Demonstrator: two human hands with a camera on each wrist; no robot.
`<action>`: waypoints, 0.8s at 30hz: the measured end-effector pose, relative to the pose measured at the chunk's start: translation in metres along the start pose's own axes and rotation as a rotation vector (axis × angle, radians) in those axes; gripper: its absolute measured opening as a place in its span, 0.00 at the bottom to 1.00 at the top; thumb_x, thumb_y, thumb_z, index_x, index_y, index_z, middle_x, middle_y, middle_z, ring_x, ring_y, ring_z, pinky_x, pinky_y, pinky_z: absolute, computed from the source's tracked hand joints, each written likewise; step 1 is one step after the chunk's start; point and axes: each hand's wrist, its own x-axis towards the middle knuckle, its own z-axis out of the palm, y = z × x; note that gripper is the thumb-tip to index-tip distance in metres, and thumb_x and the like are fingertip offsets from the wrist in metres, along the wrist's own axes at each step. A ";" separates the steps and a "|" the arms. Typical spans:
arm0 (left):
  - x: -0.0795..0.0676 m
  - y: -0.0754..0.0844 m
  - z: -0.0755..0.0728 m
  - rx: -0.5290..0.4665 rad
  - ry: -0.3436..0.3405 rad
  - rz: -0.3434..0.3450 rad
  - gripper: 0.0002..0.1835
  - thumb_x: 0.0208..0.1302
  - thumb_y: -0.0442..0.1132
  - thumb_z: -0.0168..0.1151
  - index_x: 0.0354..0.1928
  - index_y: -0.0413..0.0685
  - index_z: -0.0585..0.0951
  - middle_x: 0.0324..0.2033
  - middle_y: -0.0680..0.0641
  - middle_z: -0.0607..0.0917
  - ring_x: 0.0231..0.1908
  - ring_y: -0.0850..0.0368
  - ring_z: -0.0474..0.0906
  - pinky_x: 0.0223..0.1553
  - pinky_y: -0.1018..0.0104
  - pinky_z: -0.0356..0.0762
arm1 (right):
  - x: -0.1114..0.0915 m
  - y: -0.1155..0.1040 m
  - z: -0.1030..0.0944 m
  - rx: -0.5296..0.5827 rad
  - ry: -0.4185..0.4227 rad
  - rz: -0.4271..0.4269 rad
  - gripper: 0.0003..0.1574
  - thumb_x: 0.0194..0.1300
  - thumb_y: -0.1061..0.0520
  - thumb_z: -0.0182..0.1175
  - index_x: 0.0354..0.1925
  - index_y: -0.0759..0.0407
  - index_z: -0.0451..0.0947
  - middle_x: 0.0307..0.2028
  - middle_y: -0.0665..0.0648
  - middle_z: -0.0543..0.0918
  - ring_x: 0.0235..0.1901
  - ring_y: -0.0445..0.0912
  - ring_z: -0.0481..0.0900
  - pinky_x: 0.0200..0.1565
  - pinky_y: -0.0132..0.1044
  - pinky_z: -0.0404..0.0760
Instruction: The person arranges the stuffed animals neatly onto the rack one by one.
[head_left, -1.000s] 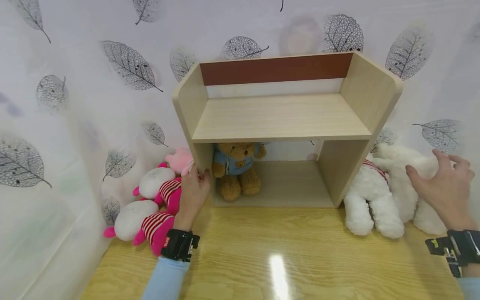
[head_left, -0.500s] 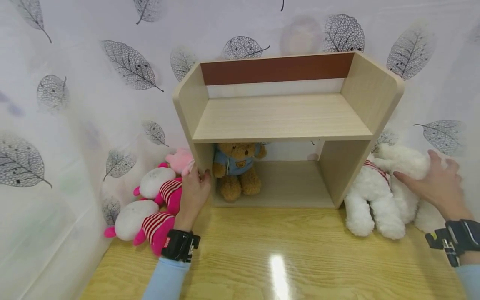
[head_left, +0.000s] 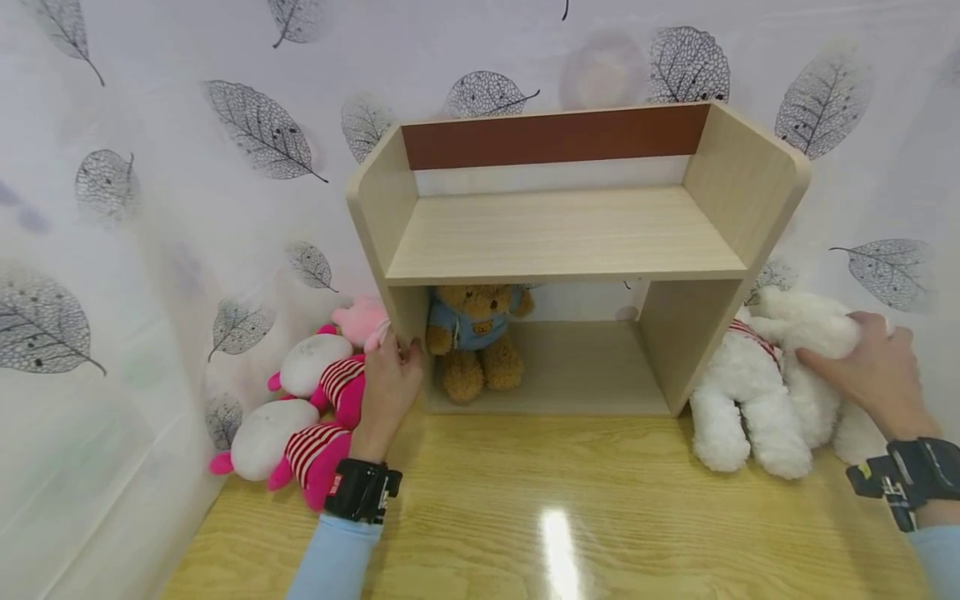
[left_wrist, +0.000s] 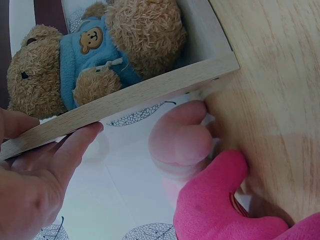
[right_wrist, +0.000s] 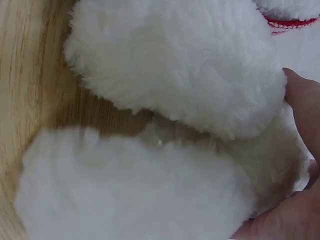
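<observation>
My left hand [head_left: 386, 392] pinches the left side panel of a pale wooden shelf [head_left: 562, 237]. In the left wrist view the thumb lies on the panel's inner side and the fingers [left_wrist: 75, 147] on its outer side. A brown teddy bear [head_left: 480, 333] in a blue top sits in the lower compartment, close to that panel. At the right, my right hand [head_left: 873, 375] grips a fluffy white plush toy [head_left: 813, 333]. Its thumb presses the fur [right_wrist: 185, 70] on one side in the right wrist view, and the fingers curl round the other side.
Between the shelf and the gripped toy lies another white plush toy [head_left: 738, 400] with a red-striped band. Left of the shelf, pink-and-white plush toys [head_left: 322, 450] in striped tops and a light pink toy [head_left: 358, 321] are piled on the wooden table [head_left: 480, 517]. A leaf-patterned sheet [head_left: 187, 250] hangs behind.
My right hand has moved left onto the white plush toy and closed its fingers round it. The left hand keeps its hold on the shelf panel.
</observation>
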 end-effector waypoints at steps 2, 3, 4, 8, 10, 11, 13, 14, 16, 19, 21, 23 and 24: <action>0.000 0.001 0.000 0.000 0.003 -0.002 0.11 0.67 0.36 0.62 0.46 0.35 0.79 0.29 0.32 0.86 0.28 0.38 0.84 0.29 0.44 0.79 | -0.002 -0.002 0.000 0.008 0.049 0.003 0.60 0.64 0.43 0.66 0.72 0.80 0.48 0.61 0.92 0.54 0.54 0.82 0.60 0.45 0.72 0.65; 0.000 0.001 0.000 -0.001 0.004 -0.002 0.11 0.67 0.36 0.62 0.45 0.35 0.79 0.28 0.32 0.86 0.28 0.38 0.83 0.29 0.44 0.79 | -0.004 -0.002 0.000 0.013 0.074 0.005 0.59 0.63 0.44 0.66 0.72 0.80 0.50 0.61 0.91 0.55 0.55 0.81 0.60 0.46 0.71 0.65; 0.000 0.001 -0.001 -0.002 0.004 -0.002 0.11 0.67 0.36 0.62 0.45 0.35 0.79 0.28 0.32 0.86 0.28 0.38 0.83 0.29 0.45 0.78 | -0.006 -0.003 0.000 0.021 0.102 0.003 0.58 0.62 0.45 0.67 0.71 0.80 0.51 0.61 0.90 0.57 0.56 0.80 0.60 0.46 0.71 0.65; 0.000 0.002 -0.001 -0.003 -0.002 -0.003 0.11 0.68 0.36 0.61 0.46 0.35 0.79 0.29 0.32 0.86 0.27 0.38 0.83 0.28 0.46 0.78 | -0.018 -0.005 -0.006 0.075 0.172 -0.012 0.57 0.60 0.47 0.68 0.72 0.78 0.54 0.62 0.88 0.59 0.60 0.79 0.58 0.49 0.70 0.62; 0.000 0.002 -0.001 -0.006 -0.003 -0.003 0.11 0.68 0.35 0.61 0.47 0.34 0.79 0.29 0.32 0.87 0.27 0.39 0.83 0.27 0.46 0.78 | -0.025 -0.007 -0.012 0.072 0.172 -0.011 0.59 0.61 0.45 0.67 0.75 0.75 0.52 0.65 0.88 0.58 0.63 0.80 0.56 0.54 0.72 0.60; 0.000 0.002 -0.001 -0.007 -0.003 -0.004 0.11 0.68 0.35 0.61 0.47 0.34 0.79 0.29 0.32 0.87 0.26 0.39 0.83 0.27 0.47 0.78 | -0.028 -0.008 -0.015 0.062 0.168 -0.003 0.60 0.62 0.43 0.67 0.76 0.72 0.51 0.66 0.88 0.57 0.64 0.80 0.55 0.56 0.73 0.59; 0.000 0.002 -0.002 -0.010 -0.002 -0.005 0.11 0.68 0.35 0.61 0.47 0.34 0.79 0.29 0.32 0.87 0.26 0.39 0.83 0.26 0.48 0.77 | -0.034 -0.013 -0.019 0.039 0.179 0.000 0.61 0.62 0.41 0.67 0.78 0.68 0.50 0.68 0.88 0.56 0.67 0.81 0.54 0.60 0.75 0.56; 0.000 0.002 -0.002 -0.012 -0.002 -0.008 0.11 0.68 0.36 0.61 0.47 0.34 0.79 0.29 0.32 0.87 0.26 0.39 0.83 0.26 0.48 0.77 | -0.036 -0.014 -0.021 0.027 0.186 -0.001 0.61 0.62 0.40 0.67 0.79 0.66 0.49 0.70 0.87 0.55 0.69 0.81 0.54 0.61 0.76 0.55; 0.000 0.002 -0.002 -0.016 -0.003 -0.012 0.12 0.68 0.36 0.61 0.48 0.34 0.79 0.30 0.32 0.87 0.26 0.40 0.83 0.26 0.48 0.78 | -0.039 -0.018 -0.022 0.028 0.227 -0.028 0.60 0.61 0.44 0.68 0.79 0.63 0.50 0.72 0.85 0.54 0.71 0.79 0.53 0.64 0.75 0.54; 0.000 0.002 -0.002 -0.016 -0.007 -0.020 0.13 0.68 0.36 0.62 0.50 0.35 0.79 0.32 0.32 0.88 0.27 0.39 0.84 0.27 0.47 0.79 | -0.043 -0.024 -0.020 0.054 0.345 -0.139 0.56 0.58 0.51 0.69 0.78 0.62 0.55 0.71 0.82 0.59 0.71 0.77 0.57 0.67 0.72 0.56; 0.000 0.001 -0.001 -0.016 -0.010 -0.027 0.13 0.68 0.36 0.62 0.50 0.35 0.79 0.33 0.31 0.88 0.28 0.39 0.84 0.28 0.45 0.79 | -0.045 -0.026 -0.017 0.057 0.434 -0.235 0.56 0.60 0.39 0.67 0.76 0.62 0.58 0.69 0.81 0.64 0.68 0.77 0.62 0.65 0.71 0.59; 0.000 0.001 0.000 -0.014 -0.010 -0.028 0.13 0.68 0.36 0.61 0.50 0.35 0.79 0.32 0.31 0.87 0.28 0.38 0.84 0.28 0.45 0.79 | -0.048 -0.029 -0.015 0.041 0.512 -0.302 0.63 0.59 0.23 0.58 0.75 0.63 0.59 0.65 0.82 0.67 0.64 0.78 0.65 0.63 0.71 0.62; 0.000 0.000 0.001 -0.013 -0.007 -0.027 0.13 0.68 0.36 0.61 0.50 0.35 0.79 0.31 0.31 0.87 0.28 0.38 0.84 0.28 0.44 0.79 | -0.050 -0.031 -0.013 0.037 0.544 -0.320 0.68 0.57 0.16 0.52 0.75 0.63 0.59 0.64 0.83 0.68 0.62 0.79 0.66 0.61 0.72 0.63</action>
